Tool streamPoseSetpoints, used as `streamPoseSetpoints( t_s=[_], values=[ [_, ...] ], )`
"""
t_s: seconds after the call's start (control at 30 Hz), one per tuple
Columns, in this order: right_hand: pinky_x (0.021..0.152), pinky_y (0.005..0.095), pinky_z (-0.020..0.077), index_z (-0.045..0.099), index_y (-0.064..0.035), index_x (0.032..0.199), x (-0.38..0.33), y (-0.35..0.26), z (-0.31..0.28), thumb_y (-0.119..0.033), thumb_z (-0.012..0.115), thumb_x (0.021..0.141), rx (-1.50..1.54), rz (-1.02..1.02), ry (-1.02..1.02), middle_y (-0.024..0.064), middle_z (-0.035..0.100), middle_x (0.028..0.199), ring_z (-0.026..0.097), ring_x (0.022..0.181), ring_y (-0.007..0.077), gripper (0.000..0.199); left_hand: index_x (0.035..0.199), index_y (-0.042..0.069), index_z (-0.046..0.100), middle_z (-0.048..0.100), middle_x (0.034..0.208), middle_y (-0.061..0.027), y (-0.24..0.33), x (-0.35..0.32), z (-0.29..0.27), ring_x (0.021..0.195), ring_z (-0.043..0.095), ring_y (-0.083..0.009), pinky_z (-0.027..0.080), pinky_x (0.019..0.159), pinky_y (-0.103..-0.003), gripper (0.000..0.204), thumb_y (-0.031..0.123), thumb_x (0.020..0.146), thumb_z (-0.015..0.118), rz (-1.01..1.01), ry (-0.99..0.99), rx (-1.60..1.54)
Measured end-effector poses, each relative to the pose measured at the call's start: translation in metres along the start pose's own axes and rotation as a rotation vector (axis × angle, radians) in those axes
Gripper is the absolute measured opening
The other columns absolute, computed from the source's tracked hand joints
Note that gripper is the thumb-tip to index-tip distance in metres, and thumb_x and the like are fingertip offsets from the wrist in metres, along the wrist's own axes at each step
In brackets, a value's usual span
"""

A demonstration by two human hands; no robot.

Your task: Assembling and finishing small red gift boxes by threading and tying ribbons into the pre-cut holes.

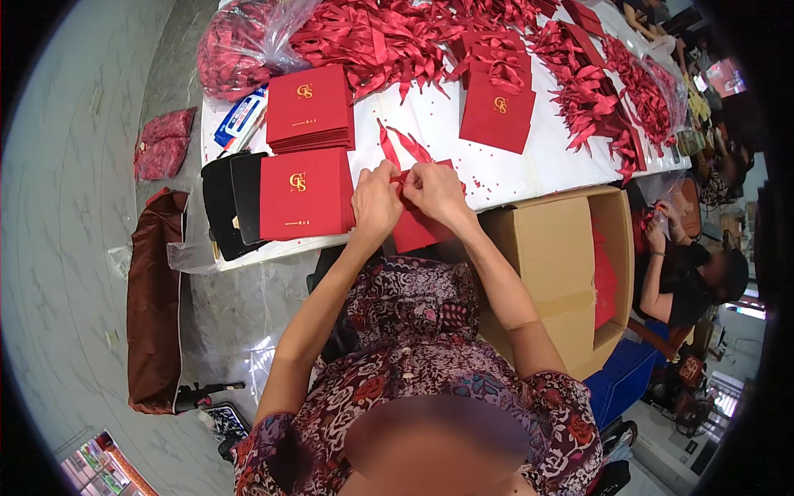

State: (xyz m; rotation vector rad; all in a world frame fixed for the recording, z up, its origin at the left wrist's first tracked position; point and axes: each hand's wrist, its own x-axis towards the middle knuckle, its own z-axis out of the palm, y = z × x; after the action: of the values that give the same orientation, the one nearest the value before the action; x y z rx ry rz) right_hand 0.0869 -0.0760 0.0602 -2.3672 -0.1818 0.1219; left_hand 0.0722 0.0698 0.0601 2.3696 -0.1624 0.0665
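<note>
At the table's near edge lies a flat red paper piece [423,232], perhaps a bag or folder, partly under my hands. A red ribbon [407,142] runs from it, its two loose ends pointing away from me. My left hand [377,198] has its fingers pinched together on the ribbon. Close beside it, my right hand [436,193] pinches the ribbon too. The fingertips cover the exact spot where it is held. Just left of my left hand sits a stack of red paper pieces [303,195] with gold print.
Another red stack [308,103] stands behind, near a white-and-blue packet [241,118]. Ribbon heaps [372,45] and ribboned red pieces [499,116] cover the table's far side. An open cardboard box [552,277] stands right of me. A person [691,273] works farther right.
</note>
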Motion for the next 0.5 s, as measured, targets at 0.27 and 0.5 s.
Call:
streamPoseSetpoints(
  t_s=[0.27,0.5],
  values=[
    [0.065,0.0382,0.0532,0.065,-0.0018,0.086,-0.013,-0.011,0.007,-0.012,0.07,0.083,-0.047,-0.086,0.158,0.0136,0.069,0.073,0.07,0.068,0.0292,0.011,0.094,0.004,0.057,0.065,0.087,-0.0145,-0.005,-0.002,0.0,0.085,0.058,-0.0356,0.048,0.072,-0.048,0.011,0.004,0.084,0.062,0.06,0.035,-0.021],
    [0.066,0.0363,0.0538,0.065,0.0005,0.095,-0.012,-0.002,-0.002,-0.011,0.068,0.087,0.214,-0.011,0.052,0.0135,0.071,0.084,0.071,0.073,0.0273,0.015,0.097,0.005,0.06,0.067,0.088,-0.0144,-0.01,-0.003,0.005,0.082,0.06,-0.0354,0.048,0.072,-0.046,0.019,0.02,0.088,0.066,-0.03,0.022,-0.034]
  ],
)
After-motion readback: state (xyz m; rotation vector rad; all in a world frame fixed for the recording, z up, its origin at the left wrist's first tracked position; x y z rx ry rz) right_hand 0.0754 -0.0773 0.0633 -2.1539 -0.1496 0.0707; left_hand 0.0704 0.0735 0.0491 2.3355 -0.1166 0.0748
